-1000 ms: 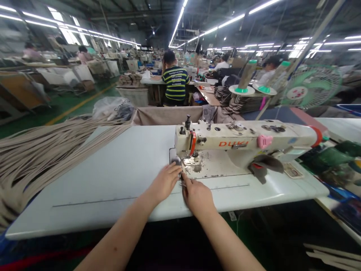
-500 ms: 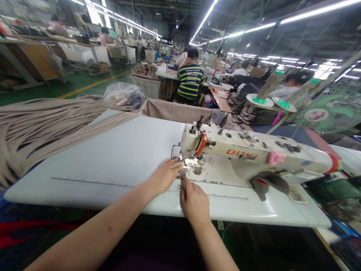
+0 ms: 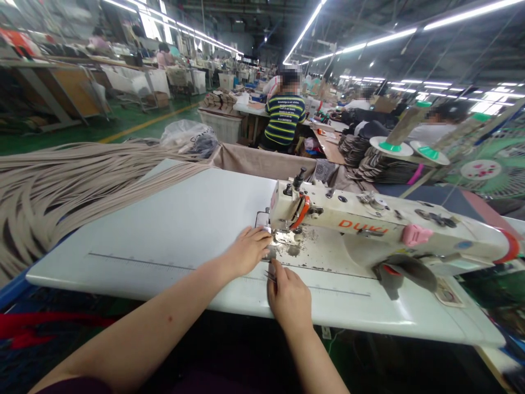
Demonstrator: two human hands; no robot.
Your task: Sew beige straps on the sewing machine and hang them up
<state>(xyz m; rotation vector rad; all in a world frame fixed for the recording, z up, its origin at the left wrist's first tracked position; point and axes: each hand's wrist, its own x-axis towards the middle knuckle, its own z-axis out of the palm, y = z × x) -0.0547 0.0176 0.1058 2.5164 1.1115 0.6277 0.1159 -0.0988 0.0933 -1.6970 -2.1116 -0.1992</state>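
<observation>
Head view: pale, glossy desk with a ruled line along its near side. Right hand curled around a pointed metal tool; left hand laid flat beside the white, scuffed sewing machine at right. Farther, green floor under strip lights.

Sewing machine: orange capitals on the arm, read as "DUKI", lower edge partly covered. Blue oval badge, same machine: illegible. Striped shirt, back: white lines, top one starting "Knowledge is not"; remainder too small. Ruler scale, tabletop: numerals unreadable.
</observation>
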